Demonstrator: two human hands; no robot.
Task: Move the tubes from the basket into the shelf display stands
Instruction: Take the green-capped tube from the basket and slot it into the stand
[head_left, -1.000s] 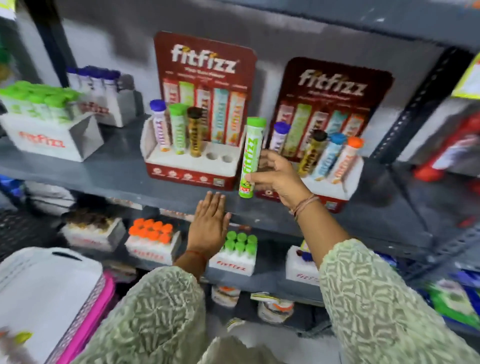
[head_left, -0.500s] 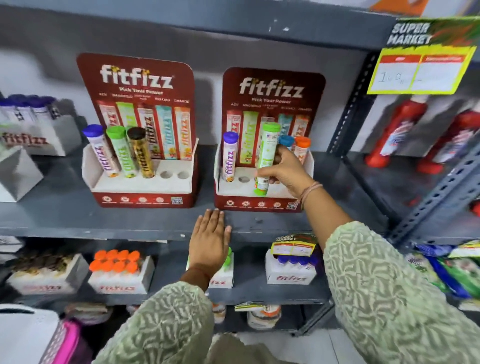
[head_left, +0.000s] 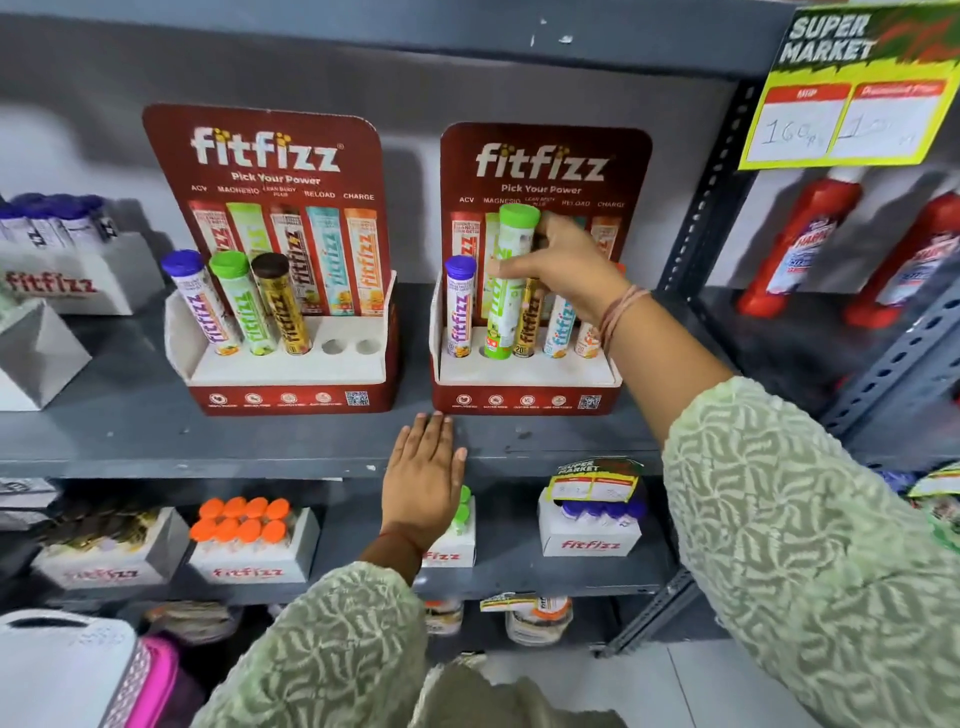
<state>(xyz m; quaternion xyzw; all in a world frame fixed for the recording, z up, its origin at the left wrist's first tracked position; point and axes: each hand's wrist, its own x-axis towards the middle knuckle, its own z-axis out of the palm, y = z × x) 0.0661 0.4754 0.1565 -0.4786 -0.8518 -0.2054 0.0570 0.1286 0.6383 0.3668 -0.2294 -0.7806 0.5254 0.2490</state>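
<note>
One green-capped tube (head_left: 506, 283) is what this moment turns on. A second ago I held it out in front of the stands, between the two of them; half a second ago it hung low over the right display stand (head_left: 524, 387); now its foot sits at the second hole from the left, between the purple-capped tube (head_left: 460, 306) and the gold tube (head_left: 529, 322). It stands higher than its neighbours, so I judge it is only part way down and not yet seated.

My right hand (head_left: 566, 270) is clamped on the tube's upper half, fingers wrapped round it just under the green cap, slightly right of centre in the frame. My left hand (head_left: 423, 478) lies flat and spread on the front edge of the shelf (head_left: 208, 447), lower centre, holding nothing; it has not shifted through the three views.

With this tube going in, the right stand looks full: purple, green, gold, then a blue-lettered tube (head_left: 560, 327) and an orange one (head_left: 588, 338) partly hidden behind my wrist. The left display stand (head_left: 291, 374), centre left, carries three tubes and shows two open holes (head_left: 350, 346) at its right end. So I judge two places remain after this one settles.

The basket (head_left: 150, 680) shows only as a pink rim in the lower left corner; I cannot tell what is left inside it. The next press down needs to be straight, since a tilt could jam the foot against the hole's edge or knock the gold tube.
</note>
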